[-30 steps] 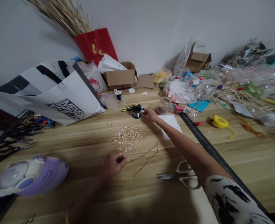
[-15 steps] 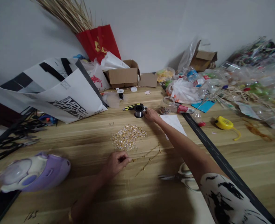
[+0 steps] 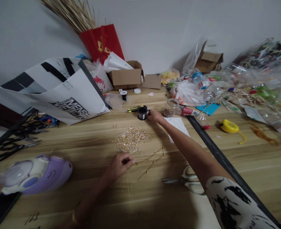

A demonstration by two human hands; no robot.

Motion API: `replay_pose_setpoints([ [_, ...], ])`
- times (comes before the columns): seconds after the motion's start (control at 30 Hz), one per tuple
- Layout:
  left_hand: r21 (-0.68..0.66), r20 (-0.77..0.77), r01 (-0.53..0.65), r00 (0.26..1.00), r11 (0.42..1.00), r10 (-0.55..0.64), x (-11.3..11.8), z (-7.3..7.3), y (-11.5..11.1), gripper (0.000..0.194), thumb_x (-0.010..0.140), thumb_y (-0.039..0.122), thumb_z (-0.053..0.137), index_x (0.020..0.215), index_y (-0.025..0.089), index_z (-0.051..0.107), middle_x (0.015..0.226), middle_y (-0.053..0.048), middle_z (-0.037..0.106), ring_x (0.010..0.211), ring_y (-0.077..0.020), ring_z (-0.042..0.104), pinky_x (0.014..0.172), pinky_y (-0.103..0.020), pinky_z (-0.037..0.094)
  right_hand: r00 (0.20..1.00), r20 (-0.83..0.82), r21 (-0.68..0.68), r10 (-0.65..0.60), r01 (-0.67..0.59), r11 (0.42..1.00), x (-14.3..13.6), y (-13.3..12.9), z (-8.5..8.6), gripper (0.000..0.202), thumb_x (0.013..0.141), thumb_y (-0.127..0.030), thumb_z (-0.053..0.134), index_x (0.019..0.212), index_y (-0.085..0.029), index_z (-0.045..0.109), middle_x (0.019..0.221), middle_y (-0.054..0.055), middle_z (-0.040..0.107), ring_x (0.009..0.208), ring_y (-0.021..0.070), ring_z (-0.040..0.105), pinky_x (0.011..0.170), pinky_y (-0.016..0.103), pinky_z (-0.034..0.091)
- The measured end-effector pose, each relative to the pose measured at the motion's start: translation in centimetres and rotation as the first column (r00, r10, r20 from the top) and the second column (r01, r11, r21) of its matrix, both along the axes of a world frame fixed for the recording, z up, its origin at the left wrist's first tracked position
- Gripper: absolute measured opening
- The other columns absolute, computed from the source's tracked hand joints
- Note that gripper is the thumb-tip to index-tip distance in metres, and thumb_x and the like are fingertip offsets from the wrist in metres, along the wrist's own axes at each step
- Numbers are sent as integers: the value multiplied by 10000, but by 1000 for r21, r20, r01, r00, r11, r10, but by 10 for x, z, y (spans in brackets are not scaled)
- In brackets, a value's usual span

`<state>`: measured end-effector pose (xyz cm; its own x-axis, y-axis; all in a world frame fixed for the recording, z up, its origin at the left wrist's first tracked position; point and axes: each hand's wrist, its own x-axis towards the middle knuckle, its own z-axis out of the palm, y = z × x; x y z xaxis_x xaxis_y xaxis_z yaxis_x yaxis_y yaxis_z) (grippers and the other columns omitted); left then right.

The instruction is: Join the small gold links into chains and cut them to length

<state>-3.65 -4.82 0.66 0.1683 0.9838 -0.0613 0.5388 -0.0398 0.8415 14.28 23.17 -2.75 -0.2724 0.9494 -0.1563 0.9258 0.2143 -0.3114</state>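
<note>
My left hand (image 3: 121, 163) pinches one end of a thin gold chain (image 3: 153, 161), which lies bent in a V on the wooden table. Just beyond that hand is a loose pile of small gold and clear beads (image 3: 130, 139). My right hand (image 3: 155, 116) reaches forward, fingers closed, right beside a black spool of silvery wire (image 3: 142, 115). A small dark and pale thing shows at its fingertips, too small to name. Scissors with white handles (image 3: 188, 180) lie under my right forearm.
Behind the spool lies a yellow and black cutter knife (image 3: 133, 109). A jar with beads (image 3: 171, 108) and white paper (image 3: 177, 127) are right of the hand. A purple device (image 3: 47, 175), a paper bag (image 3: 71, 98), a tape measure (image 3: 229, 126) and plastic bottles (image 3: 216, 87) stand around.
Both hands stay almost where they were, with the chain still in the left pinch. The whole view has shifted very slightly.
</note>
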Motion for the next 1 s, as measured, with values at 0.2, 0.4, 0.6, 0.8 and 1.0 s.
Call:
replay_pose_setpoints([
  [0.2,-2,35,9,999,1000,-9,-2,-6,0,265,743,342,520,558,155,487,522,36,453,521,-88,401,519,-199,320,999,18,65,-29,28,998,-10,-3,-2,323,864,-247,523,1148,-102,575,1150,211,608,1081,317,576,862,345,438],
  [0.4,2,46,20,999,1000,-20,-6,-12,3,265,751,336,542,567,151,496,520,42,443,516,-82,391,504,-194,309,999,-29,-7,-39,39,999,-8,1,-2,312,899,-316,547,1151,-132,557,1164,139,582,1066,254,568,893,402,459],
  [0.6,51,35,15,999,999,-16,-10,-8,22,270,765,334,552,574,149,507,517,44,462,503,-77,409,500,-191,320,983,-176,-174,-61,30,984,2,7,4,303,907,-327,547,1143,-137,555,1145,71,572,988,213,588,830,392,512],
  [0.8,1,140,-7,990,1000,7,-8,7,53,297,753,393,567,585,155,508,501,27,525,480,-92,475,495,-199,371,913,-383,-353,-142,-3,936,10,6,6,292,911,-320,543,1136,-133,554,1118,74,583,948,191,601,801,376,523],
  [1.0,-26,169,1,986,1000,4,0,12,78,290,751,399,581,619,146,532,522,26,542,485,-83,479,494,-192,369,789,-569,-453,-233,-64,889,16,3,4,274,918,-314,535,1118,-129,555,1072,71,596,896,168,611,764,350,533],
])
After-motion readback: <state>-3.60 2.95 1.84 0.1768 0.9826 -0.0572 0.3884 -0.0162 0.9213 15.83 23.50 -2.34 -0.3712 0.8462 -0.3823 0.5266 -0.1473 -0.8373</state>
